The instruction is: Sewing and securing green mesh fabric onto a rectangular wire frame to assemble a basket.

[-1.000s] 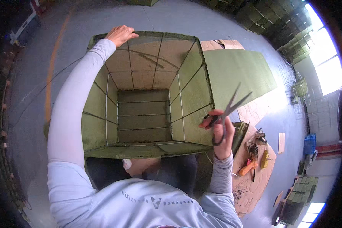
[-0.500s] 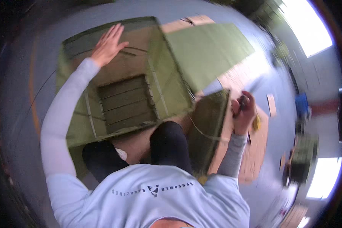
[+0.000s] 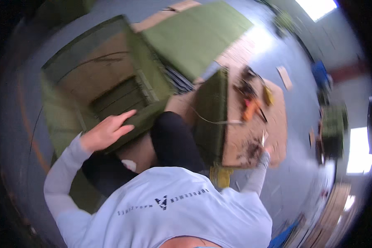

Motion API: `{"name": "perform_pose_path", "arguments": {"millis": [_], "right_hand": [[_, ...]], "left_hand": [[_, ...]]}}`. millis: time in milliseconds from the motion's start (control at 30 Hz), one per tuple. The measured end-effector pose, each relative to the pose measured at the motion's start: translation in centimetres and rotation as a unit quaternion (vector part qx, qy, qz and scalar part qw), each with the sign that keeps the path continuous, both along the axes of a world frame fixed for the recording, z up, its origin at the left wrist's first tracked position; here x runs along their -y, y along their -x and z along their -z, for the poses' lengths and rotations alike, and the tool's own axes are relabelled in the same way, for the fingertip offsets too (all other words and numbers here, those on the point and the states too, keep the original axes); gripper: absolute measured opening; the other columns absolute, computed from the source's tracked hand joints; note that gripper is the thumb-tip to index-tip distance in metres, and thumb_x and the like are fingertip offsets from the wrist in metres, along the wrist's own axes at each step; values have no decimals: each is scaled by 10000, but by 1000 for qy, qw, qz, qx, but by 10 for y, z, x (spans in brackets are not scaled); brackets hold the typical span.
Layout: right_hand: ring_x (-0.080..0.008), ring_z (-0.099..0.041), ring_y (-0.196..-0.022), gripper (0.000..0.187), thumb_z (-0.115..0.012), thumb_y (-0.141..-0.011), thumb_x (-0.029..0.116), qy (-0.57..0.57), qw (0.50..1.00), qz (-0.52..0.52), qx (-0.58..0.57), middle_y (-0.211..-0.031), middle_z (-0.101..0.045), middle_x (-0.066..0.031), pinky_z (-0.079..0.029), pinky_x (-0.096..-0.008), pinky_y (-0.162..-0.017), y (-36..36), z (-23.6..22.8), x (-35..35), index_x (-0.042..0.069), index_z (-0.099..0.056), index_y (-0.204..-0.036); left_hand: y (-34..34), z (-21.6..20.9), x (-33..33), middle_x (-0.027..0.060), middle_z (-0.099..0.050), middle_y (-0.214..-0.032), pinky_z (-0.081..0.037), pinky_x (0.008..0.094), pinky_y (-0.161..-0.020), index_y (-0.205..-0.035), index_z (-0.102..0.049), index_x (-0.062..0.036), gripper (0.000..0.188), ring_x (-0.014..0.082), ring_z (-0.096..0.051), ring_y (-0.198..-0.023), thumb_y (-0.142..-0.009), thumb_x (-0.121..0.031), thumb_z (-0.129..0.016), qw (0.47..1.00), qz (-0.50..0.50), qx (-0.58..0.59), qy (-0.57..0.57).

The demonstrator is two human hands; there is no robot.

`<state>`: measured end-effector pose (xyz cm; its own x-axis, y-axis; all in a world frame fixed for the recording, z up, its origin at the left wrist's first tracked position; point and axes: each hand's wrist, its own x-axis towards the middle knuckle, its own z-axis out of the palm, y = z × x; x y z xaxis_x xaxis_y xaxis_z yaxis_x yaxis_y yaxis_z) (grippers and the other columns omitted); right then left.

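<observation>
A green fabric-covered frame (image 3: 153, 68), open like a box with a smaller rectangular opening inside, stands in front of my knees. My left hand (image 3: 107, 132) is over its near edge, fingers stretched out and holding nothing. To the right, my right hand (image 3: 268, 149) reaches down at a pile of small dark pieces (image 3: 250, 152) on a cardboard-coloured board (image 3: 277, 124). Its fingers are smeared, so whether it holds anything is unclear. Beyond that hand lie an orange-handled tool (image 3: 251, 110), a dark tool (image 3: 244, 82) and a yellow object (image 3: 268, 96).
A green upright block (image 3: 213, 111) stands between my right knee and the board, with a pale cord (image 3: 219, 122) across it. A flat green sheet (image 3: 198, 37) lies farther off. A yellow container (image 3: 220, 177) sits near my right side.
My left hand has come back from the frame's far side to its near edge. My right hand has let go of a dark tool and moved nearer to me, onto the pile. The view has turned.
</observation>
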<state>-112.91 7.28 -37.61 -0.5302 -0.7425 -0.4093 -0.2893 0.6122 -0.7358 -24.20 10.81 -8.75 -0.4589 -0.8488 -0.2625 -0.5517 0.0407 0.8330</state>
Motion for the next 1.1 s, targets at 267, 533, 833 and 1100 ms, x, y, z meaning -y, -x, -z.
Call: {"name": "perform_pose_path", "arguments": {"millis": [267,533,833,1100], "right_hand": [[-353,-636,-948,425,-622,-847,374,-45,885,-144,-441,-1053,-663,-191,-510,-403,-779,-162,-102,83,23,-653,-1085],[-291,-568,-1113,360,-546,-861,95,521,686,-478,-169,-1222,-583,-153,-456,-389,-952,-534,-282,82,-30,-562,-1198],[-349,-644,-819,526,-641,-817,433,251,395,-849,-246,-841,-631,-196,-516,-389,-677,-713,-297,59,-40,-555,-1031],[-411,-606,-964,865,-336,-856,726,-11,341,-939,-45,-949,-611,-312,-493,-436,-831,-737,-279,81,-69,-570,-1102]], "left_hand": [[-1,5,-28,269,-378,-1407,-326,368,-1068,-1395,-304,69,690,354,-388,-1304,-980,-479,-372,994,-57,87,-44],[-19,-16,-103,239,-564,-1207,-450,401,-921,-1298,-462,29,525,371,-546,-1108,-901,-290,-589,929,-217,218,204],[-32,6,-98,208,-646,-792,-507,423,-635,-1023,-599,11,288,375,-636,-723,-896,-249,-590,944,-175,187,208],[-44,6,-80,296,-603,-1036,-487,429,-794,-1158,-590,24,436,365,-615,-991,-966,-348,-465,993,-59,83,53]]}}
